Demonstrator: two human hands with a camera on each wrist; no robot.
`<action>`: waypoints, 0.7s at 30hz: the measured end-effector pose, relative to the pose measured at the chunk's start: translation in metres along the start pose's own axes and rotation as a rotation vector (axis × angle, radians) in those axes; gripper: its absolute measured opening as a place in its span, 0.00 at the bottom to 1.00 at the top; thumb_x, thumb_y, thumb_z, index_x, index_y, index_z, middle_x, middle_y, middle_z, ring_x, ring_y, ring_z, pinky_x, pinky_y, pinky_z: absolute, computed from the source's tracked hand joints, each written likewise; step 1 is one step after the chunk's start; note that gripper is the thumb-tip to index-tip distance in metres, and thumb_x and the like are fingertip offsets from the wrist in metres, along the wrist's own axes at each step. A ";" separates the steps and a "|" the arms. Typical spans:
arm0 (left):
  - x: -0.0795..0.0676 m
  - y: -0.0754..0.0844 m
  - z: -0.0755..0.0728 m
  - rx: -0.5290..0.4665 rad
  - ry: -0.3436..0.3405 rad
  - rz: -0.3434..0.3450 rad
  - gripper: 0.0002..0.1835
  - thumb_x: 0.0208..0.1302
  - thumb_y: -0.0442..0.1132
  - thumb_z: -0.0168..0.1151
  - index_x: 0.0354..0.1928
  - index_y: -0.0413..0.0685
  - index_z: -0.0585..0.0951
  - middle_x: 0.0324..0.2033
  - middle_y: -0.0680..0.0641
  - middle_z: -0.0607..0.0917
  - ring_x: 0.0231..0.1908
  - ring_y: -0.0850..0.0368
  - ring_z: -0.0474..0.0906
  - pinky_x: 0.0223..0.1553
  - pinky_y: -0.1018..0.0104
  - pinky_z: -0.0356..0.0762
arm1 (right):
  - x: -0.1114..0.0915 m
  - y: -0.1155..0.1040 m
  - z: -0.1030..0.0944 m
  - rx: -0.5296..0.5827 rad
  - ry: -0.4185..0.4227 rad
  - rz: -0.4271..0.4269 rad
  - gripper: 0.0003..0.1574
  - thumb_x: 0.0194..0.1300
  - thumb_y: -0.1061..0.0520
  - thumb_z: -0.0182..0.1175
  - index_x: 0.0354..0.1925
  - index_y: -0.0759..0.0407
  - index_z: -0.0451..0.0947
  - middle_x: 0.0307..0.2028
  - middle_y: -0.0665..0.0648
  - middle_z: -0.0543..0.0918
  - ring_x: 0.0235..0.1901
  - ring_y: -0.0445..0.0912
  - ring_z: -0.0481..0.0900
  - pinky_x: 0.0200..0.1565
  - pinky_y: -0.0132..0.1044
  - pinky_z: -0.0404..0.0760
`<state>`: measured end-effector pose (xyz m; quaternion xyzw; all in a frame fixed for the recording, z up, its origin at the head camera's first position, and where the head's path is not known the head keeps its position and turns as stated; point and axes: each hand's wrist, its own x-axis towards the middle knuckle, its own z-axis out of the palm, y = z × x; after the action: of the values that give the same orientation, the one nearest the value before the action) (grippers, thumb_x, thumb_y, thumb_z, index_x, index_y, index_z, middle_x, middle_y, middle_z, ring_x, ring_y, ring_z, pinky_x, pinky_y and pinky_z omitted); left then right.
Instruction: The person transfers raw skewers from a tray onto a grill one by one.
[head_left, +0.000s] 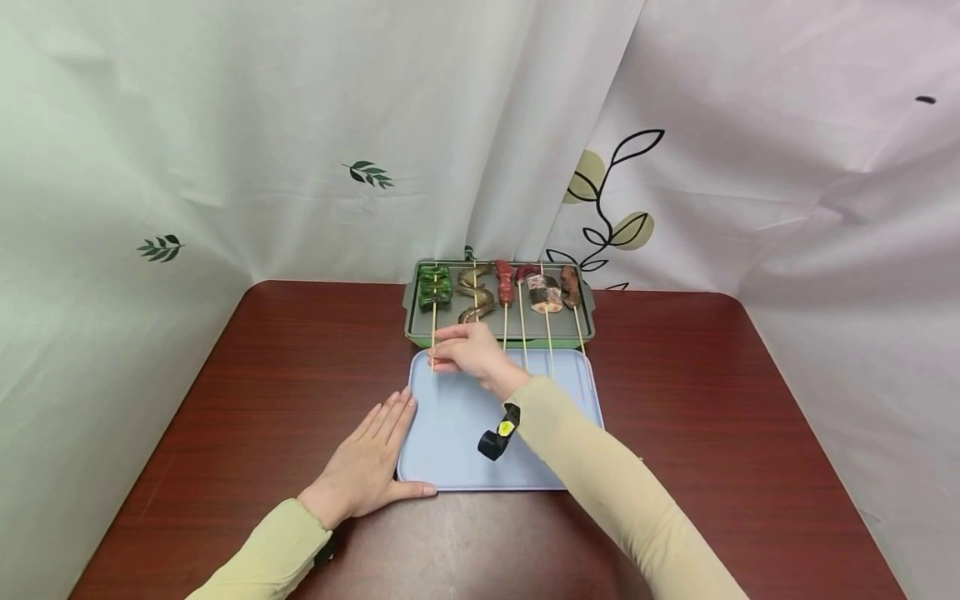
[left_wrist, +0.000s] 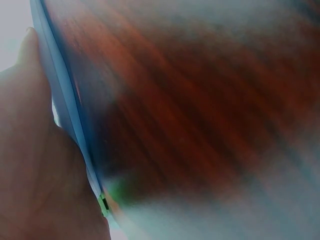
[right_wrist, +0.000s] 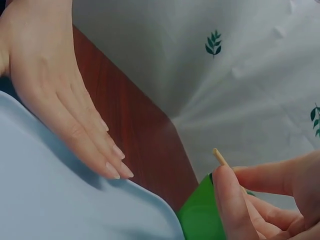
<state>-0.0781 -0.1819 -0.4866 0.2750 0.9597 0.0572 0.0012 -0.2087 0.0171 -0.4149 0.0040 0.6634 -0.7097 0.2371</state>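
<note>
My right hand (head_left: 474, 354) pinches the lower end of a wooden skewer threaded with green pepper pieces (head_left: 435, 287). The pepper lies at the left end of a dark grill pan (head_left: 412, 315). In the right wrist view, the stick's tip (right_wrist: 219, 156) pokes out between thumb and index finger. In front of the pan lies a light blue tray (head_left: 450, 442). Along the tray's left edge rests my left hand (head_left: 367, 462), fingers straight and thumb at the near left corner.
Beside the pepper in the pan lie a shrimp skewer (head_left: 480, 296), a red meat skewer (head_left: 505, 283), a fish skewer (head_left: 545, 293) and a brown meat skewer (head_left: 571, 287). Several sticks overhang the tray. A white curtain (head_left: 300, 150) stands behind the reddish-brown table (head_left: 675, 375).
</note>
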 end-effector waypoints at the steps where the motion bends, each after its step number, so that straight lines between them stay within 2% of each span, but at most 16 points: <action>1: 0.000 0.000 0.000 0.000 -0.001 0.000 0.66 0.57 0.82 0.51 0.77 0.31 0.55 0.78 0.34 0.52 0.77 0.41 0.48 0.75 0.49 0.50 | 0.000 0.000 0.000 0.000 0.002 0.004 0.25 0.68 0.73 0.61 0.62 0.75 0.74 0.46 0.72 0.85 0.34 0.48 0.88 0.40 0.36 0.87; 7: -0.001 0.000 -0.001 0.003 0.029 0.017 0.65 0.58 0.82 0.51 0.76 0.29 0.57 0.77 0.33 0.55 0.76 0.39 0.51 0.73 0.47 0.53 | 0.000 -0.001 0.001 -0.007 -0.006 0.006 0.31 0.68 0.74 0.60 0.68 0.71 0.70 0.51 0.74 0.82 0.40 0.53 0.88 0.41 0.37 0.87; 13: -0.001 0.000 0.000 0.003 0.016 0.012 0.65 0.58 0.82 0.50 0.76 0.29 0.57 0.77 0.33 0.55 0.76 0.40 0.51 0.74 0.47 0.52 | -0.001 -0.003 0.002 -0.015 -0.039 0.005 0.33 0.68 0.76 0.59 0.70 0.71 0.68 0.56 0.76 0.79 0.48 0.60 0.86 0.42 0.38 0.87; 21: 0.000 0.000 0.000 0.005 0.010 0.011 0.65 0.58 0.82 0.50 0.76 0.29 0.56 0.77 0.33 0.54 0.76 0.40 0.50 0.74 0.48 0.51 | -0.002 -0.003 0.003 -0.048 -0.060 0.008 0.31 0.71 0.71 0.59 0.70 0.72 0.67 0.52 0.71 0.83 0.46 0.57 0.87 0.44 0.38 0.86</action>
<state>-0.0781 -0.1815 -0.4863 0.2802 0.9583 0.0561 -0.0044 -0.2073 0.0145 -0.4109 -0.0203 0.6730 -0.6923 0.2596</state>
